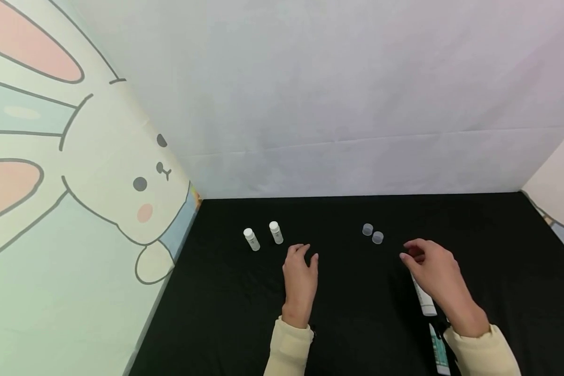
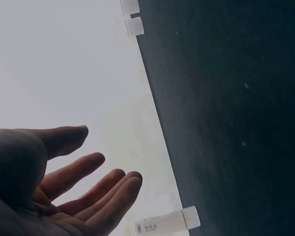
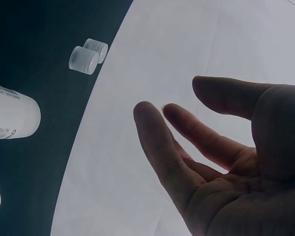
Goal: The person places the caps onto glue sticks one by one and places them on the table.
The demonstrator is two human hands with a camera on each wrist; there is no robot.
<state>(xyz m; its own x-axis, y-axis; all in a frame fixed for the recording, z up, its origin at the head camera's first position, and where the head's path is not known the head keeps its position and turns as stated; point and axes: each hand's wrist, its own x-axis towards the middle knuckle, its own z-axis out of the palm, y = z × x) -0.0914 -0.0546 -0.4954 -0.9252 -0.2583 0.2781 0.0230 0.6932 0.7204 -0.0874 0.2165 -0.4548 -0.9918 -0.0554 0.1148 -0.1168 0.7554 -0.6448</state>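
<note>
Pair of bottles: two small white bottles, one (image 1: 251, 239) farther left and its neighbour (image 1: 276, 233) just beside it, stand on end on the black table, apart from each other and just beyond the left hand's fingertips.
Left hand: the left hand (image 1: 301, 279) is released, holding nothing; its fingers bend loosely and the thumb stands off from them.
White tube: the white tube (image 1: 425, 303) is partly covered by the right hand in the head view; whether it stands or lies I cannot tell.
Right hand: the right hand (image 1: 434, 269) is released too, with nothing in its grasp, fingers gently curved and thumb apart, as the right wrist view shows.
Teal-labelled tube: the teal-labelled tube (image 1: 438, 351) is nearer the person than the white tube, beside the right sleeve (image 1: 481, 352).
Caps: two translucent caps, a rear one (image 1: 367, 229) and a front one (image 1: 378, 237), sit side by side between the bottles and the right hand, nearer the latter.
Surface: the black table (image 1: 348, 297) meets a pale backdrop (image 1: 333, 104) behind.
Left side: a rabbit drawing (image 1: 122, 172) covers the panel.
</note>
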